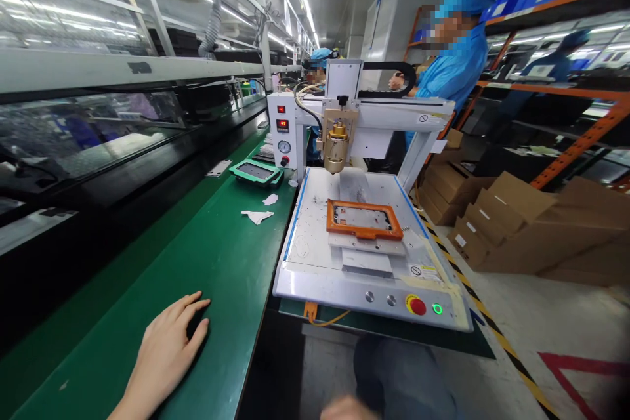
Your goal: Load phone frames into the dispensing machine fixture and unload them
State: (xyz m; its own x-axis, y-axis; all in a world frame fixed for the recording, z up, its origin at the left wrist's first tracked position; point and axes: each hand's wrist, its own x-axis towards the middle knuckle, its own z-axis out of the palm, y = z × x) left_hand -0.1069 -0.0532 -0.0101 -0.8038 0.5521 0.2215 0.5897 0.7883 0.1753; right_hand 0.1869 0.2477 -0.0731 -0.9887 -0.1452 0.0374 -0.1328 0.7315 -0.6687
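Observation:
My left hand [165,344] rests on the green bench top [216,282], palm down with fingers spread and nothing in it. At the bottom edge, only a blurred bit of my right hand [348,408] shows; its fingers are hidden. In front of me stands a white benchtop dispensing machine [377,282]. An orange frame fixture [364,234] lies on its plate, with a thin phone-sized part [361,218] inside. Above and behind the fixture hangs the brass-coloured head [335,147], apart from it. Neither hand touches the machine.
A green fixture [254,172] and white paper scraps [257,216] lie on the bench. The machine has a red stop button [418,305] at its front. Cardboard boxes [512,216] stand on the floor at right. A person in blue [450,72] stands behind the machine, beside an orange rack [561,141].

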